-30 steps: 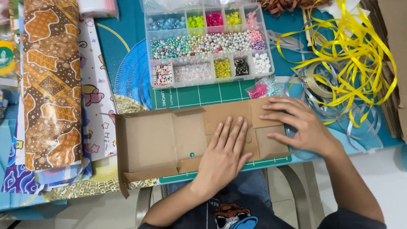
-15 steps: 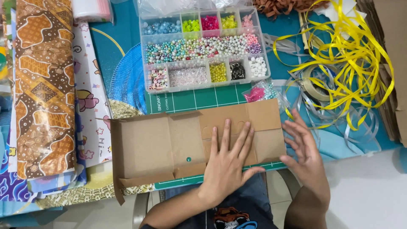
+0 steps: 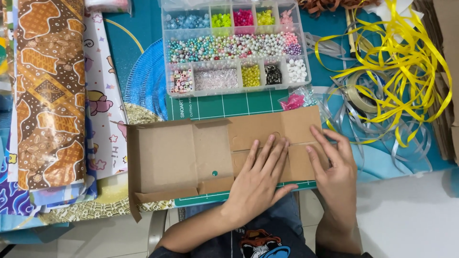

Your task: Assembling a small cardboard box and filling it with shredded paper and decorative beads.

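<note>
I see a flattened brown cardboard box (image 3: 191, 157) lying on the green cutting mat at the table's near edge, a clear compartmented bead case (image 3: 234, 45) just behind it, and a small clear bag of pink beads (image 3: 295, 100) between them

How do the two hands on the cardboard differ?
The left hand lies flat, palm down, fingers spread across the middle of the cardboard. The right hand sits at the cardboard's right end, fingers curled, its fingertips on the edge there. Both are bare and touch the same unfolded piece.
</note>
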